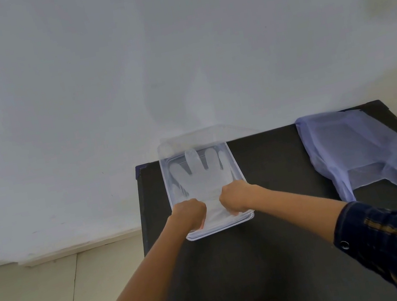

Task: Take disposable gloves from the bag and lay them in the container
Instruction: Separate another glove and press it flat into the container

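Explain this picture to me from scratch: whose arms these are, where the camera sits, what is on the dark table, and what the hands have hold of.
No machine here: a person wears one camera on the head, looking down at their own bare arms. On the black table top sits a clear rectangular plastic container, and to its right lies a crumpled pale blue thin plastic bag. Inside the container lies a translucent disposable glove, spread flat with its fingers pointing away. The left hand and the right hand are both curled in a closed grip at the glove's cuff end, near the container's front rim, apparently pressing or laying it down.
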